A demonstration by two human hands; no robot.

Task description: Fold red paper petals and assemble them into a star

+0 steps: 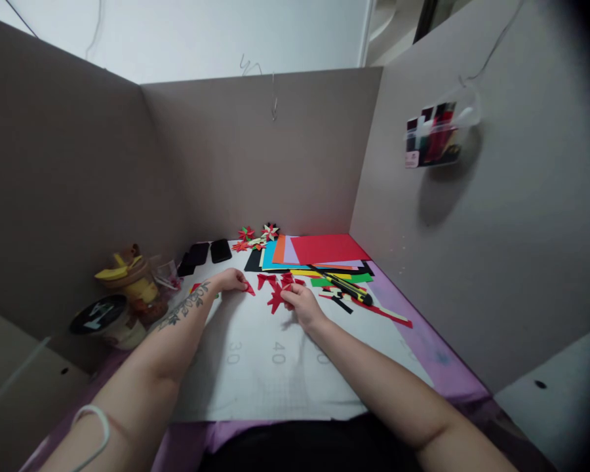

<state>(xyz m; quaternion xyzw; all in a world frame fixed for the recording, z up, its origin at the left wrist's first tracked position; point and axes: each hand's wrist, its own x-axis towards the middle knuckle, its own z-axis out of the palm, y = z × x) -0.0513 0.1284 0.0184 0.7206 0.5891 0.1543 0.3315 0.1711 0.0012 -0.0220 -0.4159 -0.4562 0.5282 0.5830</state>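
My right hand (299,301) pinches a red folded-paper star (275,299) with several points, held over the white mat (255,387). To its left, my left hand (233,280) has its fingers closed on a small red folded paper piece (248,288) at the mat's surface. Between and just behind the hands lie more red folded pieces (266,280). Finished-looking paper stars in mixed colours (270,231) rest at the back of the mat. A yellow-and-black utility knife (349,288) lies right of my right hand among cut paper strips.
Coloured paper sheets (327,250) are stacked at the back right. Two dark flat objects (221,250) sit at the back left. Yellow and brown pots (135,282) and a lidded tub (111,321) stand on the left. Grey panels (270,151) enclose the table; a clear container (442,131) hangs on the right one.
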